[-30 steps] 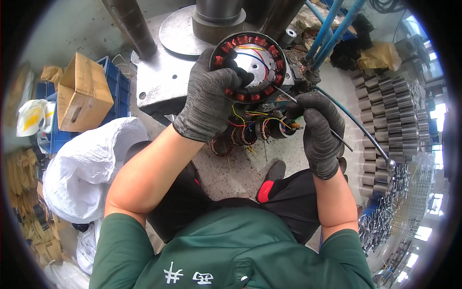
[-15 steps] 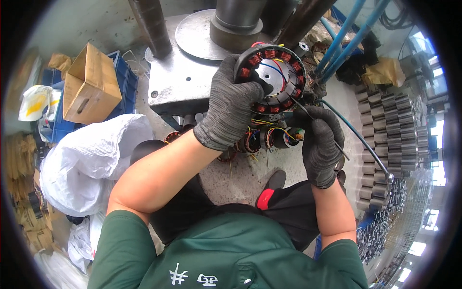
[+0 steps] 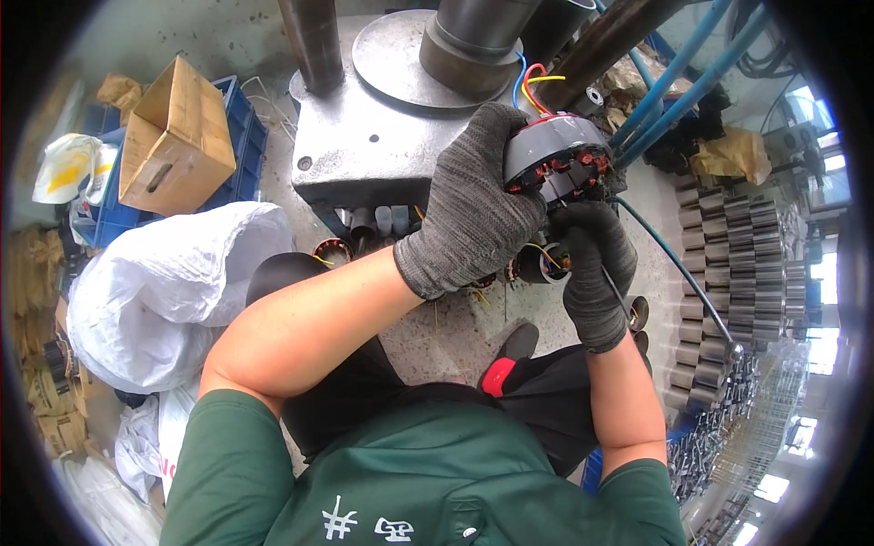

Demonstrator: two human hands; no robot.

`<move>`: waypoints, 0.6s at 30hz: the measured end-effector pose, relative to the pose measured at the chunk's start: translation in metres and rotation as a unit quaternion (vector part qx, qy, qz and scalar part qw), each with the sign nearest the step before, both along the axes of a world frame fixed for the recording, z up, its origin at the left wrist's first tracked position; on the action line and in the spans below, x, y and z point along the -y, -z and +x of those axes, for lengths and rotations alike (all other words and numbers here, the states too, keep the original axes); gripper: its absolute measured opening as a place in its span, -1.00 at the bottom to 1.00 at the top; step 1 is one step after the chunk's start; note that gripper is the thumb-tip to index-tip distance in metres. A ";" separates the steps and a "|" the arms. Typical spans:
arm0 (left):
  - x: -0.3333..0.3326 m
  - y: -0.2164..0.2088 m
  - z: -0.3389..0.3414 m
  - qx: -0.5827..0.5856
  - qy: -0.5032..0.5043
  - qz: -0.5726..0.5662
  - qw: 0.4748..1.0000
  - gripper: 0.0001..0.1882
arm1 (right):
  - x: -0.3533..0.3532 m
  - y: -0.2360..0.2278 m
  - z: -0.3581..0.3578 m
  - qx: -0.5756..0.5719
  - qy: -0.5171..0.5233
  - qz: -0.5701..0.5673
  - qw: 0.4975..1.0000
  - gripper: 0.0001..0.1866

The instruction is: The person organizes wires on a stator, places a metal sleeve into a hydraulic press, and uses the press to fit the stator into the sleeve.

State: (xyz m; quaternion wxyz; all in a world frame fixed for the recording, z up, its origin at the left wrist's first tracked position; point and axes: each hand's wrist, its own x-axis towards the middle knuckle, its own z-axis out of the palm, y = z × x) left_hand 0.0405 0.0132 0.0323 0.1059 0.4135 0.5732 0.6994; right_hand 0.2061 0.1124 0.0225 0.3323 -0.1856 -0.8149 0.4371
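My left hand (image 3: 478,209), in a dark grey knit glove, is closed round the left side of a motor stator (image 3: 555,142). The stator is a grey metal ring with red-copper windings, tilted so its outer wall faces up and the windings face down toward me. Blue, red and yellow wires (image 3: 539,84) stick up from its far side. Just below the stator, my gloved right hand (image 3: 596,259) is closed on a thin metal rod (image 3: 614,291). The rod's tip reaches up to the windings; whether it touches them is hard to see.
A press with a steel base (image 3: 364,150) and thick columns (image 3: 312,45) stands ahead. More stators (image 3: 331,251) lie below its front edge. At left are a cardboard box (image 3: 177,150), a blue crate (image 3: 248,136) and a white sack (image 3: 173,291). Stacked metal cylinders (image 3: 742,264) line the right.
The stator has tipped from showing its open face to showing its outer wall, and moved slightly right and down. My right hand has come closer under it with the rod.
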 end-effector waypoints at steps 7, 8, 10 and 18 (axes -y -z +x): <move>-0.014 -0.001 -0.022 0.180 0.005 0.008 0.984 -0.59 | 0.000 -0.025 0.010 0.024 -0.039 0.132 0.990 -0.83; -0.013 0.000 -0.027 0.259 0.020 0.008 0.966 -0.58 | 0.000 -0.026 0.013 0.013 -0.036 0.092 0.995 -0.81; -0.013 0.001 -0.036 0.390 0.037 0.012 0.920 -0.59 | -0.004 -0.024 0.017 -0.012 -0.027 0.049 0.998 -0.76; -0.009 0.004 -0.044 0.449 0.110 0.088 0.882 -0.53 | -0.009 -0.023 0.021 -0.051 -0.025 -0.046 0.997 -0.75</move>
